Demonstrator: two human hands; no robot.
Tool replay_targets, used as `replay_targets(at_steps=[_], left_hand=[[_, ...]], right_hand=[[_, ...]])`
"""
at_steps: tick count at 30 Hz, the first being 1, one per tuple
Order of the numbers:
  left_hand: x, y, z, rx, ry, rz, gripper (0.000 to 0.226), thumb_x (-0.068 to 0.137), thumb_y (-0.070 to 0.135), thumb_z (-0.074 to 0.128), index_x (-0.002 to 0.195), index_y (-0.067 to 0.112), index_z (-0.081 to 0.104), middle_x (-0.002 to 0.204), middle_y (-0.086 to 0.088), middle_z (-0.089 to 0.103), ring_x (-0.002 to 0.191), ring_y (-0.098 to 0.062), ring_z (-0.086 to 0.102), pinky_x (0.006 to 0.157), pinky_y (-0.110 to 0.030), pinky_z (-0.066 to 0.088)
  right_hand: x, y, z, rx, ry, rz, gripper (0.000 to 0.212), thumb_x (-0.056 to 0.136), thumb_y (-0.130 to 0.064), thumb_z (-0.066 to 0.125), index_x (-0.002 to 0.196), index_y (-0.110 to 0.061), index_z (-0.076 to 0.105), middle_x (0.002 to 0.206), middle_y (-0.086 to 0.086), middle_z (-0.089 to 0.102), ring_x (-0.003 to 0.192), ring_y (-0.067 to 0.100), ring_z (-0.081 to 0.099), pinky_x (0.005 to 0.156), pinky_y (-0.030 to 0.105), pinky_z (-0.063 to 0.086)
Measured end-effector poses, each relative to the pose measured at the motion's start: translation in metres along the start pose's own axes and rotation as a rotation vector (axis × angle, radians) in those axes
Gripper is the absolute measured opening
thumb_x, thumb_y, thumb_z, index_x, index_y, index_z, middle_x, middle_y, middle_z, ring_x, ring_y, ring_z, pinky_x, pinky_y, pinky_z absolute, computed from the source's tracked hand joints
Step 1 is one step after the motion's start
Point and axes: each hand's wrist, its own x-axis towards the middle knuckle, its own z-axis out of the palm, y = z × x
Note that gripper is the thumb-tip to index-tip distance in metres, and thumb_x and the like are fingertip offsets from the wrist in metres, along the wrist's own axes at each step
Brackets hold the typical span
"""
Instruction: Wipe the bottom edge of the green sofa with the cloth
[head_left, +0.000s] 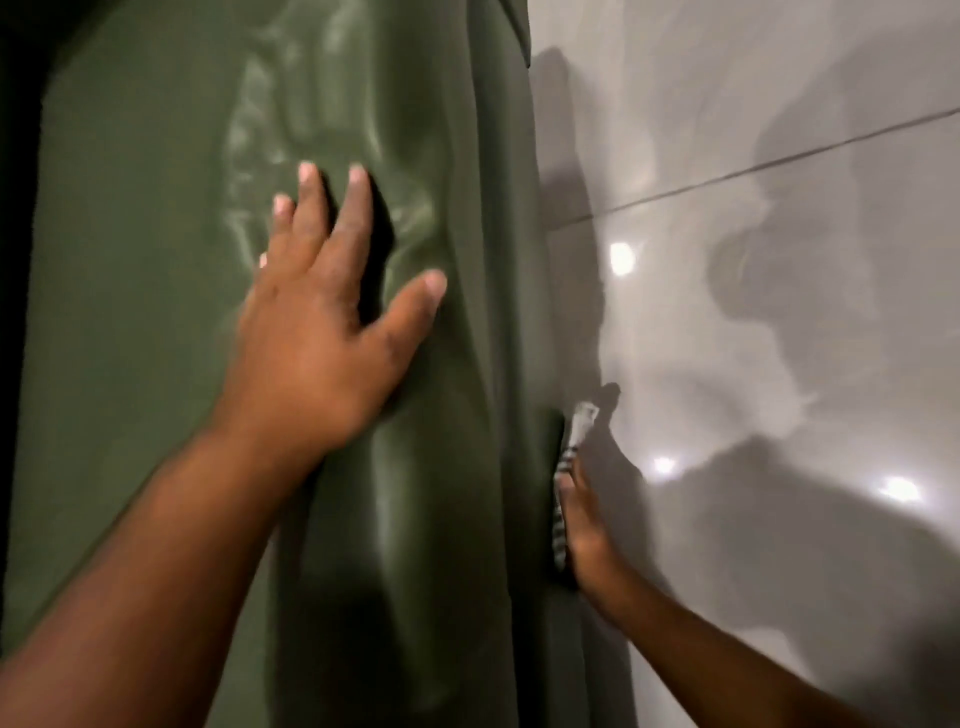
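The bottom edge of the green sofa (540, 322) runs as a long line from near to far up the middle of the view, where the green cover meets the glossy grey floor (779, 312). The cloth (569, 467), striped grey and white, lies along that line, pressed against the edge low on the sofa's right side, its far end sticking out just beyond the fingertips. The right hand (584, 525) is flat behind it, fingers together and pointing far, pushing the cloth sideways to the left against the sofa; its thumb is hidden, so I cannot tell whether it also pinches the cloth. The hand's long axis matches the edge, so the wipe likely slides straight along it, far or near, not across.

The right hand is plainly the nearer one to the edge. The left hand (322, 332) rests spread wide on the sofa's broad green surface, well to the left of the edge, palm down and denting the soft cover, probably as a brace.

To the far side the edge continues uncovered for a long stretch, with nothing visible in the way. The floor to the right is open, showing only shadows and light spots, leaving the right arm free room to swing
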Motion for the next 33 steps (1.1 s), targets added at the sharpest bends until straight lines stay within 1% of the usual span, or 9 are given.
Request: replay_targets(at_steps=[2, 3, 4, 6, 11, 18, 22, 27, 33], left_hand=[[-0.069, -0.012, 0.000, 0.013, 0.016, -0.037, 0.090, 0.085, 0.078, 0.033, 0.160, 0.033, 0.013, 0.170, -0.004, 0.006, 0.157, -0.023, 0.002, 0.124, -0.043, 0.004], [-0.093, -0.017, 0.001, -0.023, 0.037, -0.093, 0.093, 0.084, 0.083, 0.029, 0.160, 0.032, 0.013, 0.170, -0.005, 0.007, 0.157, -0.023, 0.002, 0.125, -0.047, 0.004], [-0.107, -0.022, 0.004, -0.063, 0.057, -0.153, 0.096, 0.083, 0.087, 0.025, 0.160, 0.031, 0.014, 0.170, -0.006, 0.007, 0.157, -0.025, 0.002, 0.126, -0.050, 0.005], [-0.109, -0.028, 0.009, -0.068, 0.095, -0.207, 0.097, 0.082, 0.088, 0.022, 0.160, 0.030, 0.015, 0.170, -0.009, 0.009, 0.157, -0.031, 0.005, 0.125, -0.052, 0.007], [-0.108, -0.024, 0.015, -0.064, 0.143, -0.190, 0.092, 0.084, 0.081, 0.028, 0.160, 0.030, 0.016, 0.170, -0.009, 0.010, 0.157, -0.033, 0.005, 0.123, -0.055, 0.006], [-0.108, -0.019, 0.016, -0.046, 0.193, -0.194, 0.088, 0.084, 0.072, 0.030, 0.160, 0.028, 0.019, 0.169, -0.009, 0.013, 0.156, -0.034, 0.008, 0.121, -0.058, 0.008], [-0.106, -0.018, 0.021, -0.032, 0.195, -0.215, 0.086, 0.085, 0.070, 0.030, 0.159, 0.028, 0.020, 0.170, -0.007, 0.012, 0.157, -0.032, 0.007, 0.121, -0.060, 0.008], [-0.094, -0.022, 0.004, -0.025, 0.056, -0.226, 0.096, 0.075, 0.077, 0.033, 0.159, 0.036, 0.013, 0.171, -0.002, 0.005, 0.157, -0.029, 0.002, 0.122, -0.063, 0.010], [0.045, -0.018, -0.021, 0.023, -0.027, -0.136, 0.108, 0.063, 0.089, 0.036, 0.157, 0.047, 0.006, 0.171, 0.002, -0.003, 0.157, -0.031, -0.002, 0.122, -0.065, 0.008]], right_hand=[[-0.041, 0.036, -0.003, 0.002, -0.008, -0.012, 0.043, 0.080, -0.071, 0.051, 0.097, -0.032, 0.050, 0.081, -0.011, 0.054, 0.058, -0.006, 0.054, 0.053, 0.013, 0.044], [-0.055, 0.047, -0.002, 0.040, 0.008, -0.056, 0.051, 0.081, -0.071, 0.051, 0.110, -0.029, 0.051, 0.104, -0.005, 0.059, 0.087, 0.000, 0.061, 0.074, 0.015, 0.048], [-0.068, 0.053, -0.001, 0.034, 0.004, -0.119, 0.056, 0.088, -0.062, 0.047, 0.130, -0.026, 0.046, 0.132, 0.000, 0.051, 0.119, 0.008, 0.052, 0.094, 0.013, 0.041], [-0.080, 0.053, 0.005, 0.000, -0.011, -0.225, 0.051, 0.096, -0.042, 0.035, 0.144, -0.036, 0.019, 0.157, -0.006, 0.019, 0.147, 0.010, 0.017, 0.114, 0.012, 0.018], [-0.091, 0.038, 0.017, -0.218, 0.010, -0.498, 0.054, 0.095, -0.045, 0.026, 0.137, -0.066, 0.001, 0.165, 0.001, -0.001, 0.153, 0.020, -0.005, 0.123, 0.055, 0.003], [0.006, -0.113, 0.041, -0.394, 0.025, -0.712, 0.060, 0.096, -0.043, 0.029, 0.151, -0.020, 0.023, 0.164, 0.017, 0.004, 0.151, 0.039, 0.000, 0.121, 0.060, 0.011], [0.040, -0.156, 0.042, -0.416, 0.041, -0.725, 0.057, 0.098, -0.038, 0.031, 0.151, -0.022, 0.019, 0.165, 0.014, 0.001, 0.151, 0.037, -0.002, 0.120, 0.063, 0.009], [-0.004, -0.103, 0.036, -0.400, 0.029, -0.699, 0.056, 0.097, -0.037, 0.033, 0.149, -0.025, 0.014, 0.164, 0.015, 0.003, 0.151, 0.037, 0.000, 0.120, 0.063, 0.011], [0.022, -0.125, 0.033, -0.470, -0.018, -0.744, 0.060, 0.092, -0.052, 0.022, 0.148, -0.038, 0.004, 0.165, 0.006, -0.005, 0.152, 0.033, -0.007, 0.119, 0.064, 0.008]])
